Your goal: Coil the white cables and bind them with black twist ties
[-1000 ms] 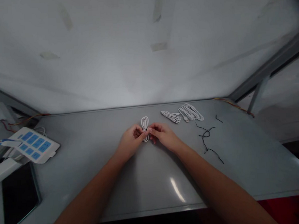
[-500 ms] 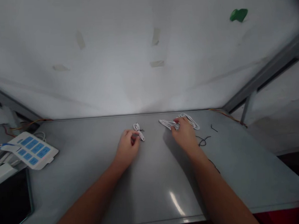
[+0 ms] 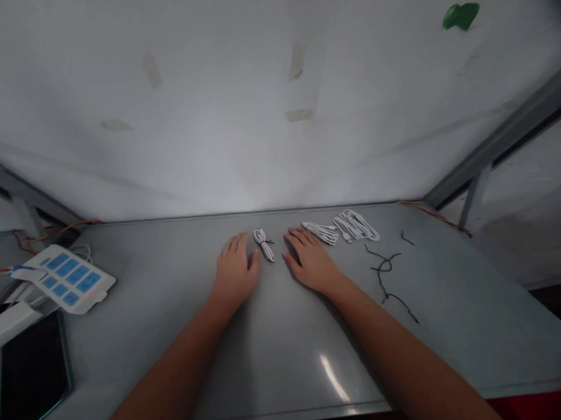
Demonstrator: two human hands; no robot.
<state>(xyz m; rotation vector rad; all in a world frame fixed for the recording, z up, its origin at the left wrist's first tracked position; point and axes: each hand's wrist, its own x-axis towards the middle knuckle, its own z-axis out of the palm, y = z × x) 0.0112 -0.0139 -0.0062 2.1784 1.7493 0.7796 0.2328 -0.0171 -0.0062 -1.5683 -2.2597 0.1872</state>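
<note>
A small white cable bundle (image 3: 264, 245), bound round its middle with a dark twist tie (image 3: 269, 241), lies between my hands. My left hand (image 3: 235, 270) rests flat on the grey table just left of it, fingers stretched out and holding nothing. To its right, my right hand (image 3: 310, 258) lies palm down with its fingers extended, also holding nothing. Just beyond the right fingertips is a folded white cable (image 3: 320, 232) without a visible tie. Beside that lies a looser coil of white cable (image 3: 360, 225) with a plug end (image 3: 346, 236).
Several loose dark twist ties (image 3: 385, 266) are scattered on the grey table (image 3: 456, 326) at the right. A white power strip (image 3: 70, 278) with blue sockets, a dark tablet-like panel (image 3: 33, 379) and wires occupy the left side. A white wall (image 3: 241, 168) stands behind.
My right hand has let go of the folded white cable and moved left, flattening on the table. My left hand has drawn back from the tied bundle and its fingers have straightened.
</note>
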